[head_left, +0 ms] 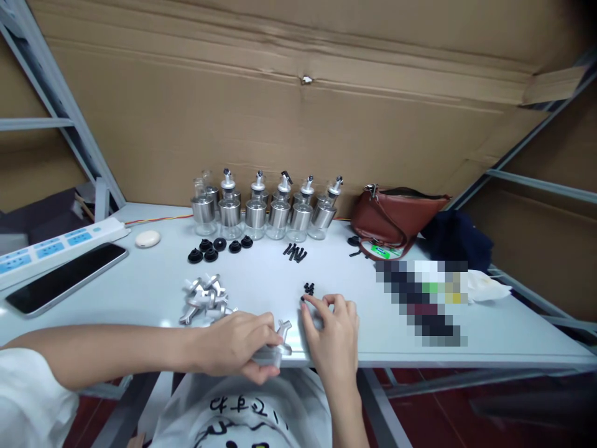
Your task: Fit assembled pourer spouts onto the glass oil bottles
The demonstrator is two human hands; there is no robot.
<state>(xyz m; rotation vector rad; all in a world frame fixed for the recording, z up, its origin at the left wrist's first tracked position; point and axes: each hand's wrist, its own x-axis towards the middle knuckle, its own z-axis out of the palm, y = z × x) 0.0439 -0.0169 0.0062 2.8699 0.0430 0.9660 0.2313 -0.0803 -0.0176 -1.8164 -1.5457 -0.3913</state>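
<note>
My left hand [245,344], near the table's front edge, is closed around a silver pourer spout [284,336] with a clear plastic lower part. My right hand [333,328] has thumb and index finger pinched on a small black plug [303,298]. Just beyond these fingertips lies a little cluster of similar black plugs [309,288]. More silver pourer spouts [204,297] are heaped beyond my left forearm. Several black ribbed stoppers [211,254] and a group of thin black levers [293,251] lie farther back.
Glass bottles with steel sleeves [255,214], several topped with pourers, stand along the cardboard wall [280,130]. On the left are a power strip [60,246], a phone [68,277] and a white round case [148,239]. A brown bag [396,214] and dark cloth [459,239] sit right.
</note>
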